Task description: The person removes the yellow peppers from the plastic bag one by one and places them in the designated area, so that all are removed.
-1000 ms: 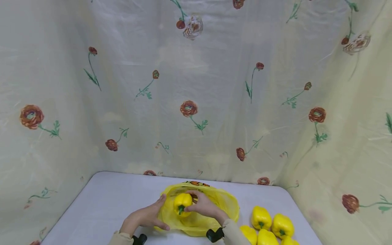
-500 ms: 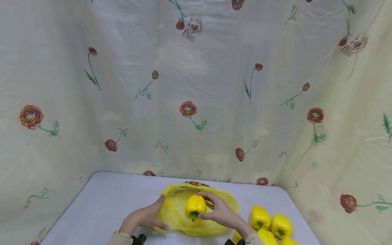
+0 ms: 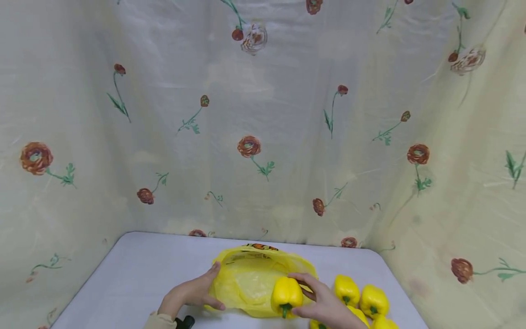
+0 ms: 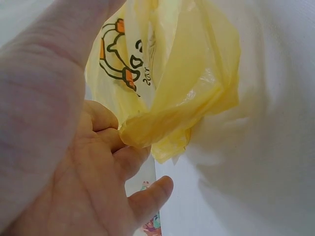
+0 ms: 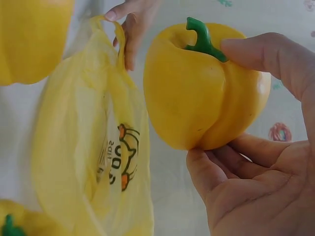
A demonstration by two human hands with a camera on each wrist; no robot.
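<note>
A yellow bell pepper (image 3: 286,294) with a green stem is in my right hand (image 3: 324,307), above the front right rim of a yellow plastic bag (image 3: 246,285). In the right wrist view the thumb presses beside the stem of the bell pepper (image 5: 197,93), with the fingers under its far side. My left hand (image 3: 196,291) is at the bag's left edge, thumb and fingers spread apart. The left wrist view shows its fingers touching the rim of the bag (image 4: 172,118); the thumb's contact is hard to tell. The bag's mouth gapes toward me.
More yellow bell peppers (image 3: 374,300) lie in a group on the white table (image 3: 164,256) to the right of the bag, partly behind my right hand. A flower-printed curtain (image 3: 283,137) hangs behind the table and along both sides.
My right hand has carried the bell pepper rightward and toward me, from over the bag's mouth to its front right rim. My left hand has stayed at the bag's left edge.
</note>
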